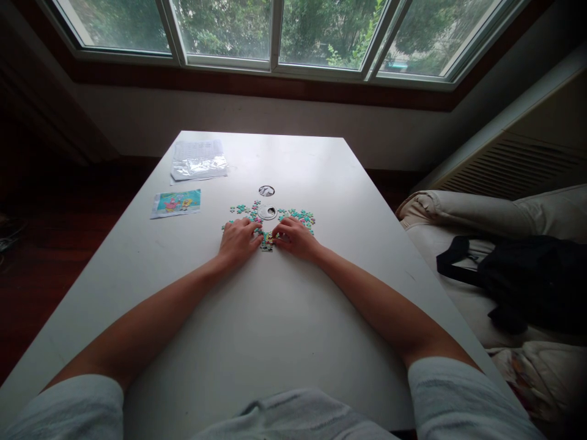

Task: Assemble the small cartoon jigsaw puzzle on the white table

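Small jigsaw puzzle pieces (pixel 300 216) in green, yellow and pink lie scattered on the white table. Between my hands is a small joined cluster of puzzle pieces (pixel 266 241). My left hand (pixel 241 238) rests at the cluster's left side, fingers curled down against it. On the other side, my right hand (pixel 296 235) has its thumb and fingers bent together at the cluster's right edge. The fingertips of both hands are too small to show exactly which pieces they hold. A round grommet (pixel 267 212) is set in the table just beyond the cluster.
A colourful cartoon picture sheet (pixel 177 203) lies on the white table (pixel 275 318) to the left. Behind it is a clear plastic bag with paper (pixel 199 160). A round cover (pixel 266 190) sits past the grommet. On the right, a dark bag (pixel 536 281) lies on a pale sofa (pixel 472 211).
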Demonstrator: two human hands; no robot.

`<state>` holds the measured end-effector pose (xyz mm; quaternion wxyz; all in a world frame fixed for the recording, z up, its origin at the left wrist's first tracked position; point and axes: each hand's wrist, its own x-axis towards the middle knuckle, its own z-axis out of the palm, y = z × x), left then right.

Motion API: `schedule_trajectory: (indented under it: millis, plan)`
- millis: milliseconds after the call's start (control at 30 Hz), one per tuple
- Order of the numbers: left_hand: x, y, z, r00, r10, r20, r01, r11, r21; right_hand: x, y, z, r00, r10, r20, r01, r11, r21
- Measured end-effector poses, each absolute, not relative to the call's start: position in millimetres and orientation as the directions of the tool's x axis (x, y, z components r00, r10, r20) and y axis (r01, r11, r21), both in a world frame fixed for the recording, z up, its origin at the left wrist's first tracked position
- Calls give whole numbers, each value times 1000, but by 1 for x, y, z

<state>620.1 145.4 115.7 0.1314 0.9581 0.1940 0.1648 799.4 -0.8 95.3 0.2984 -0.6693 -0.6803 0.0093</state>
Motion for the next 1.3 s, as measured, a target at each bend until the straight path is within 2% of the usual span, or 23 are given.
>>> schedule_trajectory:
  millis: [567,867,1133,1300]
  plan:
    - [619,149,120,884,414,218,321,-876,360,798,-2,98,92,925,369,909,73,-409]
    - [621,148,123,898,385,211,308,-895,324,798,-2,97,65,921,385,916,98,-389]
    - [617,147,122,920,312,237,254,-936,245,796,-3,99,55,921,385,921,102,-375]
    - [615,151,119,910,319,264,248,-930,270,801,-5,101,105,903,416,917,75,-392]
